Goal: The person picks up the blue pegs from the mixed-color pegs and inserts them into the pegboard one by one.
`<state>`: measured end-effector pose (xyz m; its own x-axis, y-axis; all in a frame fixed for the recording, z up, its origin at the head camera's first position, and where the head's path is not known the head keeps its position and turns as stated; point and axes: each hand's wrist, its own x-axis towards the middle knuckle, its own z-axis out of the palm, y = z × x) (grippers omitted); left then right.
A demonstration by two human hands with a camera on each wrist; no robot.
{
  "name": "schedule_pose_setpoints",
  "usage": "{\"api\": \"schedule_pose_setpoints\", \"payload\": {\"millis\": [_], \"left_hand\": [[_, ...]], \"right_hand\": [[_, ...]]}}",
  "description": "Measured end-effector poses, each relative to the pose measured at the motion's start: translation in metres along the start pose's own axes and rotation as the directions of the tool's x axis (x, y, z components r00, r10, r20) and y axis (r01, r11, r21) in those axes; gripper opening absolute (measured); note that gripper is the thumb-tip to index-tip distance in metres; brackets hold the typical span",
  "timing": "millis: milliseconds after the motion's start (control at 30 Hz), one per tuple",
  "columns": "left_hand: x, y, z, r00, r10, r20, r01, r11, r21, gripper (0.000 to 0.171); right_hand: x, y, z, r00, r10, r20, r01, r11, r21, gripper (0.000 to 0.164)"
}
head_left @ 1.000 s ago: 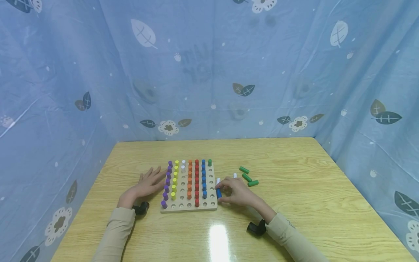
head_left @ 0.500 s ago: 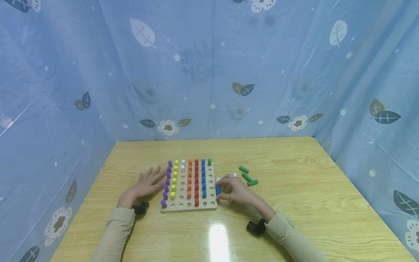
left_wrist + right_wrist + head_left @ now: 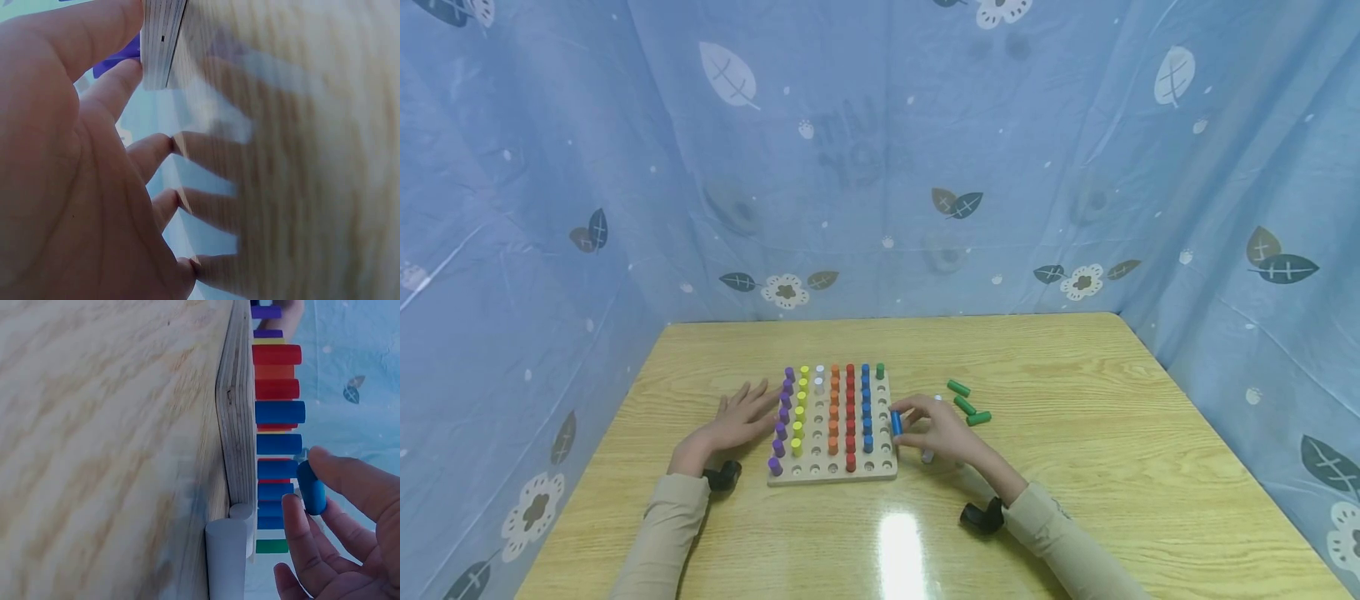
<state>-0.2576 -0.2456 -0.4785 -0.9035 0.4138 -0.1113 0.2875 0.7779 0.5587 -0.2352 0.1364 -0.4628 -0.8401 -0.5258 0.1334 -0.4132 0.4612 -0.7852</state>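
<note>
A wooden pegboard bears upright pegs in columns of purple, yellow, white, orange, red and blue, plus one green peg at the far right corner. My left hand lies with fingers spread at the board's left side; in the left wrist view, thumb and index fingertips touch its edge. My right hand pinches a loose blue peg between thumb and fingers, at the board's right edge in the head view. From the right wrist, that peg appears tilted, near the tops of the standing blue pegs.
White pegs lie beside the board's right side, one large in the right wrist view, another partly behind my right hand. Farther right are loose green pegs. A blue patterned curtain encloses the wooden table.
My right hand has picked up the blue peg from beside the board and shifted it slightly left, over the edge in the head view. The left hand stays put.
</note>
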Motion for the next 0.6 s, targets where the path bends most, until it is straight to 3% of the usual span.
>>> {"api": "schedule_pose_setpoints", "payload": {"millis": [600], "left_hand": [[0.001,-0.002,0.002,1.000,0.011,-0.010,-0.011,1.000,0.008,0.060]], "right_hand": [[-0.002,-0.054,-0.004,0.999,-0.033,0.018,0.031,0.995,0.094,0.041]]}}
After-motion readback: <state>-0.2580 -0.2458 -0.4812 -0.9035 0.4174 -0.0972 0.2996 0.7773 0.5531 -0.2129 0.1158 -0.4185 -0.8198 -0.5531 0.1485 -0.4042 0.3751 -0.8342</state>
